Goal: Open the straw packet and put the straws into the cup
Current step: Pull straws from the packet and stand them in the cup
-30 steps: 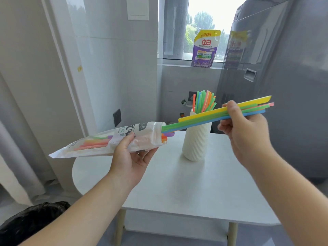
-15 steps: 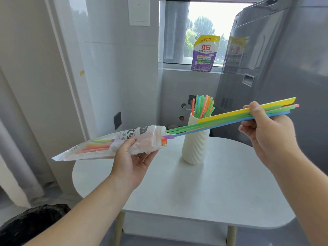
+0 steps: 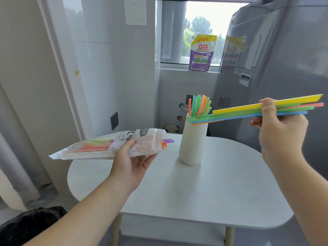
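My left hand [image 3: 132, 162] grips a clear plastic straw packet [image 3: 99, 146] held level above the table's left side, its open mouth facing right. Several coloured straws remain inside, with purple and orange tips sticking out. My right hand [image 3: 278, 128] pinches a bundle of several straws [image 3: 236, 113], yellow, green, blue and pink, held nearly level. Their left ends hover in front of the rim of a white ribbed cup [image 3: 192, 142]. The cup stands upright on the table and holds several straws [image 3: 199, 104].
The white rounded table [image 3: 204, 189] carries only the cup. A grey fridge [image 3: 284, 59] stands close on the right. A purple detergent pouch [image 3: 202, 54] sits on the window sill behind. A black bag [image 3: 30, 222] lies on the floor at lower left.
My right hand has drawn the straw bundle to the right, fully out of the packet. The bundle's left ends now sit by the cup's rim. My left hand has held the packet nearly still.
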Available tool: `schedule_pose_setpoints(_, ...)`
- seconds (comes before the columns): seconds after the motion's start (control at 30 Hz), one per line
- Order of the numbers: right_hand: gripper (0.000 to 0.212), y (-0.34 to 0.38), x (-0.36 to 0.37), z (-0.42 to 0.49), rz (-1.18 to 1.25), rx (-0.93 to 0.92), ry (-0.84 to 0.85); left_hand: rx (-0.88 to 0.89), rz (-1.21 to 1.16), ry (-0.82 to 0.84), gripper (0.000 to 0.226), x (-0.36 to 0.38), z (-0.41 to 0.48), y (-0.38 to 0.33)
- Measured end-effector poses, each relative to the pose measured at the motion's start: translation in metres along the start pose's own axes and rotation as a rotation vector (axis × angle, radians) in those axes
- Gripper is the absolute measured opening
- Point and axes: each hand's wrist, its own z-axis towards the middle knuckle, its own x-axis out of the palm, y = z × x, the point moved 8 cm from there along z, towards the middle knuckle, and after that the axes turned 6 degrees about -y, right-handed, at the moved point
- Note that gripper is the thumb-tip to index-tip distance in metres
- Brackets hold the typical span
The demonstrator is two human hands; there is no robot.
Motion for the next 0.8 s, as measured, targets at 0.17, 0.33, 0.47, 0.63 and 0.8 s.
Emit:
schedule_pose_setpoints(0.17, 0.024, 0.006, -0.004, 0.003, 0.022, -0.052, -0.034, -0.005, 0.006, 0.002, 0.041, 0.002, 0.0, 0.002)
schedule_pose_setpoints(0.33, 0.026, 0.012, -0.007, 0.009, 0.032, -0.084, -0.047, -0.003, 0.009, 0.001, 0.041, 0.002, 0.0, 0.002)
schedule_pose_setpoints(0.47, 0.033, 0.011, -0.006, 0.014, 0.008, -0.089, -0.032, -0.005, 0.014, 0.005, 0.042, 0.002, -0.001, 0.002)
schedule_pose_setpoints(0.63, 0.022, 0.01, 0.004, 0.013, -0.035, -0.105, 0.014, -0.006, 0.022, 0.004, 0.042, 0.003, -0.004, 0.002)
schedule_pose_setpoints(0.8, 0.014, 0.017, 0.023, 0.015, -0.07, -0.128, 0.044, -0.013, 0.027, -0.001, 0.043, 0.003, -0.003, 0.004)
